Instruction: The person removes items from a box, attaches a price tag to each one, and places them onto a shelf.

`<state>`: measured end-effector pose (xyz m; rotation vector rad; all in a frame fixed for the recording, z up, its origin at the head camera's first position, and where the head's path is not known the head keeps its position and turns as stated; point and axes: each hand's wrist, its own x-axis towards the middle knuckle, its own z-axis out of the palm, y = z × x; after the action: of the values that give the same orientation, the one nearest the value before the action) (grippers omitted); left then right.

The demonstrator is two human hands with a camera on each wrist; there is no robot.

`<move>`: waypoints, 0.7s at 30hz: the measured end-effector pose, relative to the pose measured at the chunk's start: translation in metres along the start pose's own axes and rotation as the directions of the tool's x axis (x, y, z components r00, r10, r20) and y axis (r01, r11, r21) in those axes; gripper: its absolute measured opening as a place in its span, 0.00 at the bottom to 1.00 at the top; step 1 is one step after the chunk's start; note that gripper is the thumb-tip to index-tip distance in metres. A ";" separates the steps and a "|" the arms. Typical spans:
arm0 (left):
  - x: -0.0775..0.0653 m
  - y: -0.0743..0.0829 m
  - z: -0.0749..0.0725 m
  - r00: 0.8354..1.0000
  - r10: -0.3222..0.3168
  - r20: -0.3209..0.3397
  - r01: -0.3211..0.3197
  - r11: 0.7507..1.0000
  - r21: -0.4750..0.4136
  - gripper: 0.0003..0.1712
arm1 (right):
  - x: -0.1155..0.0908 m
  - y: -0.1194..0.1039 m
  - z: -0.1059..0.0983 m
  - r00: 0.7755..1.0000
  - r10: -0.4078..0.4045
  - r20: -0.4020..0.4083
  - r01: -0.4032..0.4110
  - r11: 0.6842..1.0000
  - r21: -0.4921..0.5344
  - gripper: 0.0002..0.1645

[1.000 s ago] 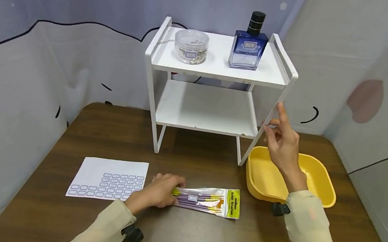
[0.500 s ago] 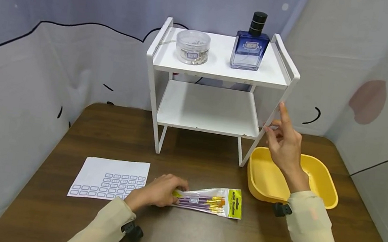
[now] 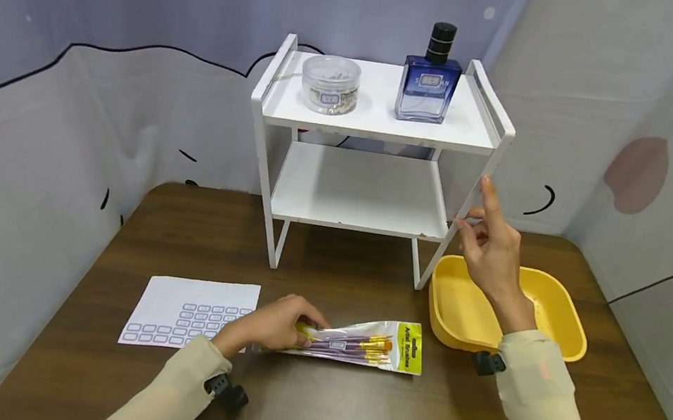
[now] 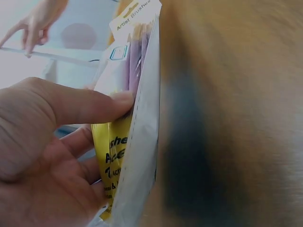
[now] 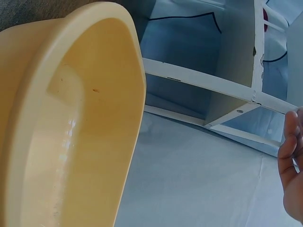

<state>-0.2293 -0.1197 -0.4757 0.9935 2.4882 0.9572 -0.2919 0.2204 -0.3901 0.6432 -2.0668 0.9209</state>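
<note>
My left hand (image 3: 277, 323) pinches the left end of a clear pack of artist brushes (image 3: 350, 346), its thumb flat on the front in the left wrist view. Purple handles, a small sticker and a yellow-green header card show on the pack (image 4: 135, 61), which stands tilted on its edge just over the wood. My right hand (image 3: 492, 255) touches the right leg of a white two-tier shelf (image 3: 361, 188), index finger straight against it. In the right wrist view, those fingers (image 5: 289, 156) lie at the frame's edge, partly cut off.
On the top tier stand a clear round jar (image 3: 330, 85) and a blue perfume bottle (image 3: 429, 84). Below my right forearm sits a yellow basin (image 3: 564, 325). A printed label sheet (image 3: 189, 311) lies left of my left hand on the brown table (image 3: 310, 412).
My left hand has raised and tilted the brush pack slightly, and its header card now sits a little higher. My right hand has stayed at the shelf leg.
</note>
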 end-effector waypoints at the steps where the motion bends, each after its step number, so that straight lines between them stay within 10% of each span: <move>1: 0.000 0.002 -0.004 1.000 0.004 0.008 -0.004 1.000 -0.023 0.18 | 0.000 0.000 0.000 1.000 0.001 0.004 -0.001 1.000 -0.003 0.47; 21: 0.018 0.057 -0.107 0.999 0.022 -0.032 -0.024 0.997 -0.078 0.25 | -0.001 -0.002 -0.001 1.000 -0.015 -0.009 0.014 0.998 -0.059 0.50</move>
<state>-0.2653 -0.1270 -0.3591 0.9916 2.4483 1.0766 -0.2898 0.2200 -0.3900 0.6210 -2.0703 0.8502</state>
